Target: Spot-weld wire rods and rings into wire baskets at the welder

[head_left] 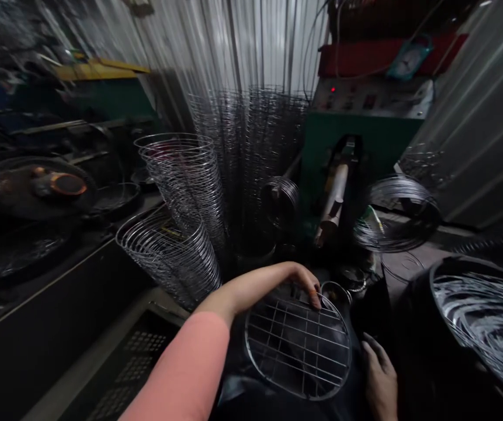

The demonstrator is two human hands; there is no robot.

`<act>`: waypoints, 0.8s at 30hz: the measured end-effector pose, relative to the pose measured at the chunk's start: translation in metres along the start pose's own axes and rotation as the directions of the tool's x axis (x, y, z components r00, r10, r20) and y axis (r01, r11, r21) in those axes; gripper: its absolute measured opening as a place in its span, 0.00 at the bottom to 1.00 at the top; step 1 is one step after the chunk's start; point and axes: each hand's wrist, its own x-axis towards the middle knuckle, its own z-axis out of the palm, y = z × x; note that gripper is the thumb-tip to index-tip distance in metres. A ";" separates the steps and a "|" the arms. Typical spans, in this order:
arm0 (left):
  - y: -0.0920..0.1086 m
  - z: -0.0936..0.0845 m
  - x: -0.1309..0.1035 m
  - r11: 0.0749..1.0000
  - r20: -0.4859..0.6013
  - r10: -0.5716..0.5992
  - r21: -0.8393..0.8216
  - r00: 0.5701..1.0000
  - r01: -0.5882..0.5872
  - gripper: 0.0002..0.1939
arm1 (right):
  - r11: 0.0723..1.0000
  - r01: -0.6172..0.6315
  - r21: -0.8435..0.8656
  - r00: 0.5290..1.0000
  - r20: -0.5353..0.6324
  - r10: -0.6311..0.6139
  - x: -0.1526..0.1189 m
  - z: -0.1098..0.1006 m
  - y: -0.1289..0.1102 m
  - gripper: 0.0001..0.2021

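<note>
My left hand (307, 285) reaches across from the left, its fingers closed over the far rim of a round wire grill rack (297, 346). The rack has a ring rim with straight crossing bars and lies tilted over my dark-clothed lap. My right hand (380, 374) is to the right of the rack, apart from its rim. Its darkened fingers stretch forward beside a dark surface, and I see nothing held in them. Just beyond my left hand sits a small metal ring (336, 291).
Stacks of wire rings (170, 254) stand at the left, with taller stacks (273, 128) behind. A green machine (365, 131) with a red light and a protruding copper-coloured arm (333, 202) is ahead. Wire coils (398, 213) and a black drum of wire (437, 292) are right.
</note>
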 end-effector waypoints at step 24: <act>0.012 0.078 -0.082 0.731 -0.843 0.418 0.534 0.339 0.425 0.48 | 0.802 0.487 -0.347 0.859 0.355 -0.368 0.070 0.053 -0.216 0.13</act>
